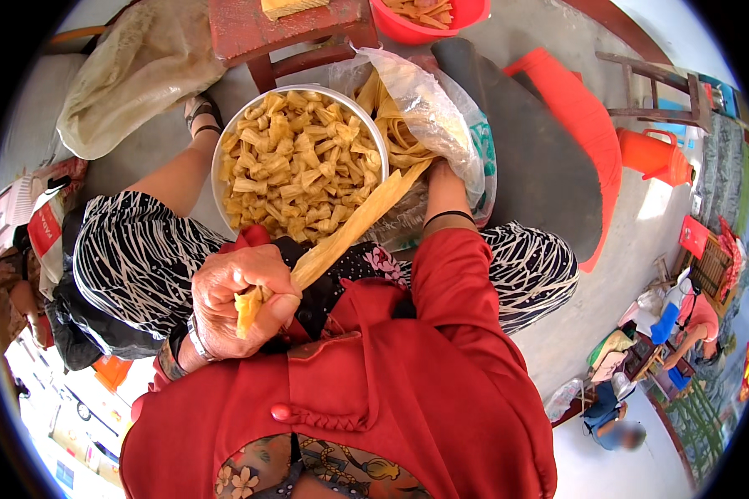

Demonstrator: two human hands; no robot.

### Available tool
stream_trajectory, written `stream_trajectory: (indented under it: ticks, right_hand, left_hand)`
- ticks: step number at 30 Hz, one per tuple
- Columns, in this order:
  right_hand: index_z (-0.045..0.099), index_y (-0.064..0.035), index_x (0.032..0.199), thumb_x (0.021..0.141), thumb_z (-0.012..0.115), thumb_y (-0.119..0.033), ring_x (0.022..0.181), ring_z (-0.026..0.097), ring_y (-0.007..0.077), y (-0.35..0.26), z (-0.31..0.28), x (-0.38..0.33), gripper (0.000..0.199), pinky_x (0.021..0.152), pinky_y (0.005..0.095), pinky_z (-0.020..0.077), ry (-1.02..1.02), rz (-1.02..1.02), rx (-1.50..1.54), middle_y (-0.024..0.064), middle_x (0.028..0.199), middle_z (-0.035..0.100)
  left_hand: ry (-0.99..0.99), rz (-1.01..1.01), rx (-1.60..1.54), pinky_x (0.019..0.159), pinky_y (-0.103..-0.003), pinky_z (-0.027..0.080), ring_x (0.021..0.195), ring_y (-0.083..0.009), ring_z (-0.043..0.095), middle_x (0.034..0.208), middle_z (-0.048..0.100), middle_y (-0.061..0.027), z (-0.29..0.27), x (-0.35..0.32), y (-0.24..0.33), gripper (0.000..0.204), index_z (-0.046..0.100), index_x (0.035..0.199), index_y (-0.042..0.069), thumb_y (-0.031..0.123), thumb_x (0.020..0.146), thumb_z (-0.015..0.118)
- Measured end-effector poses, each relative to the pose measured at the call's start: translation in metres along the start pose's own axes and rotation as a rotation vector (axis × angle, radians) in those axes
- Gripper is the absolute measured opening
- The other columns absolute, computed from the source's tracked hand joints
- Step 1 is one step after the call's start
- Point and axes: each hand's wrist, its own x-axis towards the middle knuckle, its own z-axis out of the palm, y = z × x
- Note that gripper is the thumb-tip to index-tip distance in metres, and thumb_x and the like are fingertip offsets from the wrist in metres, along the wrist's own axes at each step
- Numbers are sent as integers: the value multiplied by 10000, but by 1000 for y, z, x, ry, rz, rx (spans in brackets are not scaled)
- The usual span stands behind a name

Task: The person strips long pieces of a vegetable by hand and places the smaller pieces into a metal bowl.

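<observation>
My left hand is closed around one end of a long, flat strip of yellow tofu skin, whose crumpled tip pokes out by the thumb. From there the strip slants up and right to the mouth of a clear plastic bag. My right hand reaches into that bag beside the strip's far end; plastic covers its fingers. More yellow strips lie loose inside the bag. A round, pale-rimmed basin between my legs is heaped with tofu skin knots.
Beyond the basin stands a red wooden stool with a yellow block on it. A red plastic tub holds orange-brown pieces. A dark mat lies right of the bag, and an orange bucket farther right. Other people sit at the far right.
</observation>
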Motion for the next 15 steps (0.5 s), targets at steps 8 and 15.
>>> stream_trajectory:
  ticks: [8,15]
  right_hand:
    - [436,-55,1296,916,500,-277,1101,507,280,-8,-9,-16,445,921,446,430,-75,18,5,111,1272,498]
    - [422,-60,1308,916,499,-275,1128,490,283,-12,-26,-62,454,940,460,421,-191,44,53,114,1286,483]
  left_hand:
    - [85,-53,-113,495,-242,405,549,-119,521,664,586,-47,12,-4,10,135,545,772,38,-79,740,605]
    - [59,-94,-63,495,-212,427,556,-85,546,714,557,-27,17,-22,6,87,544,832,26,-47,817,587]
